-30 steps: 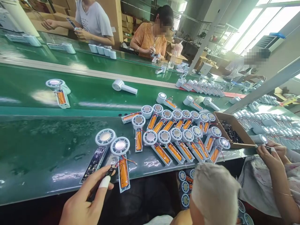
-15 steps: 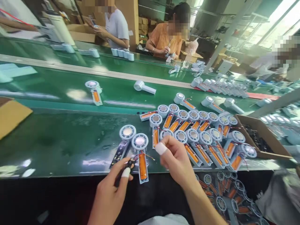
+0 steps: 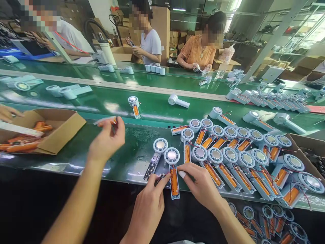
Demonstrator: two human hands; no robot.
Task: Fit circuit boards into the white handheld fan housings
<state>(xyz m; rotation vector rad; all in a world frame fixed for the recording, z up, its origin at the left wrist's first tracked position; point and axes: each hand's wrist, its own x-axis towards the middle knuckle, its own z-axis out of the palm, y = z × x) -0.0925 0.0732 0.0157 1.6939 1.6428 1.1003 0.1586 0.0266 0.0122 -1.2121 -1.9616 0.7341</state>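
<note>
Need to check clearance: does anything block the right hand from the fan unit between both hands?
Nothing visible: the right hand is at the right edge of the fan unit, just below its round head. The left hand, holding a small dark part, is opposite.

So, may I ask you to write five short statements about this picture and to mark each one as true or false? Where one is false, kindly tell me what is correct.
1. The left hand holds a small dark part. True.
2. The right hand is far away from every fan. False: its fingertips are at the handle of the fan between the two hands.
3. That fan has an orange battery in its open handle. True.
4. The cardboard box at the left holds only fans. False: orange batteries lie in this box.
5. A clear bottle stands upright across the bench. True.
</note>
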